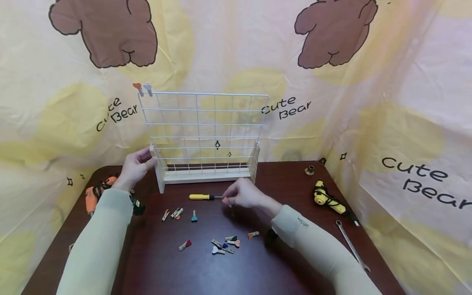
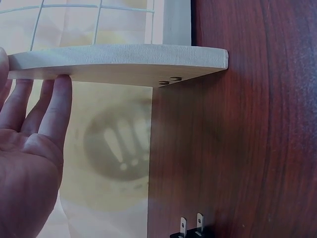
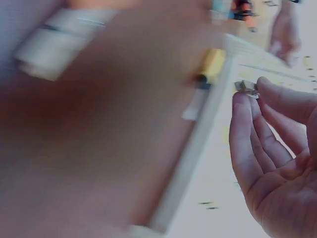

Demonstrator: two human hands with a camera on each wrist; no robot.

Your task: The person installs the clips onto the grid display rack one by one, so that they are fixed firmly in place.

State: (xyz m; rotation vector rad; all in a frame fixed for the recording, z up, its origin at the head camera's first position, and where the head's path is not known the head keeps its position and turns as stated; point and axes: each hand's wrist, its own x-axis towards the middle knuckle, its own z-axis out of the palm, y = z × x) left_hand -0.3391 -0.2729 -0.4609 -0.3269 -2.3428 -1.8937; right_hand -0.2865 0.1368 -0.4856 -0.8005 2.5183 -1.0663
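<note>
Clipped pegs (image 1: 148, 87): two done, top left of rack (image 1: 206, 177)
Loose pegs (image 1: 194, 217): many left, scattered before rack
Held peg (image 3: 246, 87): before rack, unclipped
Right hand (image 1: 241, 194): pinching that peg
Left hand (image 1: 133, 166): gripping rack's left end

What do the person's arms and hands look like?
The left sleeve and right sleeve are long and pale off-white. Small dark lettering marks the right one near the wrist, too tiny to read. The left hand and right hand wear no gloves.
</note>
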